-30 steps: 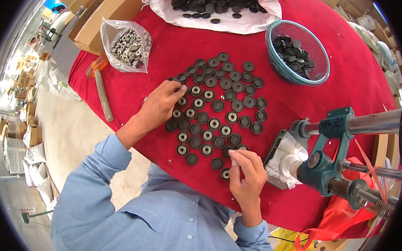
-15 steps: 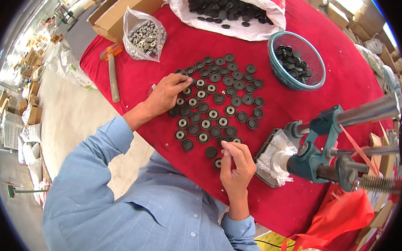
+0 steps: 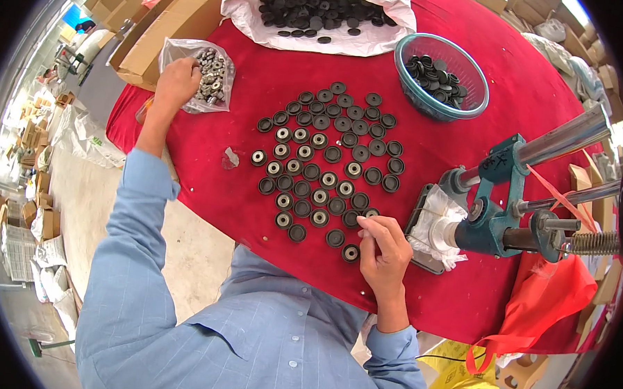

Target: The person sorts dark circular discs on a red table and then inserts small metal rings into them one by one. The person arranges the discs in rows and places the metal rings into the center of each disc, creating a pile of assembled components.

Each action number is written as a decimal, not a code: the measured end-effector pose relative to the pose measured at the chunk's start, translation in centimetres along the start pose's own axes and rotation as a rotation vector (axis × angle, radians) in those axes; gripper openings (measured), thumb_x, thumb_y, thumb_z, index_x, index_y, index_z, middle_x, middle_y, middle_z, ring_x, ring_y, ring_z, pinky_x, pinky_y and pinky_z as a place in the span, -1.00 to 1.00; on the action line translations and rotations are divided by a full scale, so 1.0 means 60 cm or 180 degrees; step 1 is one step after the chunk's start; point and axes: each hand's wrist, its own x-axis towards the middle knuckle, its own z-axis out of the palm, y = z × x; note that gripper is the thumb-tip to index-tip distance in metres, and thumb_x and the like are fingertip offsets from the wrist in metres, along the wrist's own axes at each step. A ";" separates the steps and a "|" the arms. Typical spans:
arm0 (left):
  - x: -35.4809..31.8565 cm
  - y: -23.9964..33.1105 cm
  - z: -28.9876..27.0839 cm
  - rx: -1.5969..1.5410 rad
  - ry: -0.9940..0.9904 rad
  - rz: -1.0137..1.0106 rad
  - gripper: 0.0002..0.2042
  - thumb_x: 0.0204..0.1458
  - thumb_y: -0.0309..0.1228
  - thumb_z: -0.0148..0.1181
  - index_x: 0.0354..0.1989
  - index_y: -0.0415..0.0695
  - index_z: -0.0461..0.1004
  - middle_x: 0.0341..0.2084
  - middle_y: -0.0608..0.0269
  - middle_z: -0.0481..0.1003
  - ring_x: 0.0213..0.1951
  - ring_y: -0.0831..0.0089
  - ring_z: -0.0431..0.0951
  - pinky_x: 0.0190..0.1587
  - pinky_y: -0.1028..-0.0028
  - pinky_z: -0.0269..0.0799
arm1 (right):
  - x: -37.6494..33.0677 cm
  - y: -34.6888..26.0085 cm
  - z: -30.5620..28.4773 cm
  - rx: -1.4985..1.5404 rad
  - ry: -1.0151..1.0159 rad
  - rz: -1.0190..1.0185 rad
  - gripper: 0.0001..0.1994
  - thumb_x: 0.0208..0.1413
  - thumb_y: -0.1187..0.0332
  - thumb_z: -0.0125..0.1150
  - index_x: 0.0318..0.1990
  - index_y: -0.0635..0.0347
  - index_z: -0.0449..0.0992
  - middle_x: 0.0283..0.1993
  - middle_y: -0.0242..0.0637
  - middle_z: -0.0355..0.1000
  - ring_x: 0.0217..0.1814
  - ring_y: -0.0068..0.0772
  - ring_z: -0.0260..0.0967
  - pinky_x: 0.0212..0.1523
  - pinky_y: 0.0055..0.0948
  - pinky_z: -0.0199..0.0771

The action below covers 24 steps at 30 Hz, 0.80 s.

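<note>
My left hand is at the clear plastic bag of small metal bearings, its fingers curled down among them and their tips hidden. On the red cloth lie many round black caps, some with a metal bearing set in the middle. My right hand hovers at the near right edge of these caps. Its thumb and fingers are drawn together in a pinch, and what they hold, if anything, is too small to make out. A cap with a bearing lies just left of it.
A teal bowl of black caps and a white sack of more caps stand at the back. To the right is a green hand press. A cardboard box stands at the far left, beside the red-clothed table.
My left hand has left the caps and gone up and left to the bag of bearings. My right hand stays near the same caps. The whole view has shifted slightly.
</note>
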 end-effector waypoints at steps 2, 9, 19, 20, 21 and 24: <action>0.049 -0.041 0.051 0.0373 -0.0530 -0.0219 -0.56 0.23 -0.19 0.14 0.06 -0.34 0.61 -0.06 -0.34 0.63 0.06 -0.18 0.65 0.21 0.02 0.50 | 0.000 0.002 0.004 -0.0048 -0.0019 0.0065 -0.70 0.08 0.76 0.22 -0.06 0.29 0.67 -0.20 -0.16 0.58 -0.30 -0.35 0.59 -0.30 -0.42 0.59; 0.119 -0.101 0.181 0.0745 -0.1046 -0.0400 -0.41 0.31 -0.03 0.02 0.32 -0.26 0.42 0.26 -0.46 0.44 0.30 -0.41 0.45 0.34 -0.19 0.36 | 0.000 0.008 0.014 -0.0008 -0.0084 0.0202 -0.63 -0.04 0.73 0.26 -0.06 0.19 0.67 -0.25 -0.24 0.58 -0.27 -0.24 0.55 -0.22 -0.30 0.55; 0.078 -0.036 0.186 0.0176 -0.0173 -0.0287 -0.42 0.28 0.12 0.11 0.34 0.03 0.38 0.21 -0.29 0.43 0.21 -0.47 0.46 0.19 -0.36 0.38 | 0.006 0.006 0.013 -0.0228 -0.0168 0.0105 -0.63 -0.06 0.72 0.28 -0.07 0.19 0.67 -0.26 -0.24 0.58 -0.28 -0.21 0.55 -0.22 -0.27 0.54; 0.077 -0.048 0.188 0.0129 -0.0125 -0.0192 -0.42 0.28 0.11 0.11 0.34 0.03 0.38 0.20 -0.29 0.44 0.20 -0.47 0.47 0.20 -0.32 0.40 | 0.006 0.006 0.015 -0.0209 -0.0182 0.0090 -0.63 -0.06 0.72 0.28 -0.07 0.19 0.67 -0.26 -0.24 0.59 -0.28 -0.21 0.55 -0.22 -0.27 0.54; 0.076 -0.061 0.189 0.0082 -0.0078 -0.0094 -0.43 0.28 0.11 0.12 0.33 0.03 0.39 0.19 -0.30 0.44 0.18 -0.47 0.47 0.21 -0.27 0.41 | 0.007 0.006 0.015 -0.0193 -0.0196 0.0076 -0.63 -0.06 0.71 0.28 -0.07 0.19 0.67 -0.26 -0.24 0.59 -0.28 -0.20 0.55 -0.22 -0.27 0.54; 0.078 -0.032 0.184 0.0000 -0.0012 0.0041 -0.52 0.32 0.03 0.10 0.25 -0.01 0.46 0.11 -0.31 0.49 0.15 -0.43 0.49 0.20 -0.18 0.44 | 0.007 0.007 0.013 -0.0255 -0.0150 0.0118 -0.64 -0.06 0.71 0.28 -0.08 0.20 0.67 -0.26 -0.23 0.59 -0.29 -0.20 0.55 -0.22 -0.27 0.54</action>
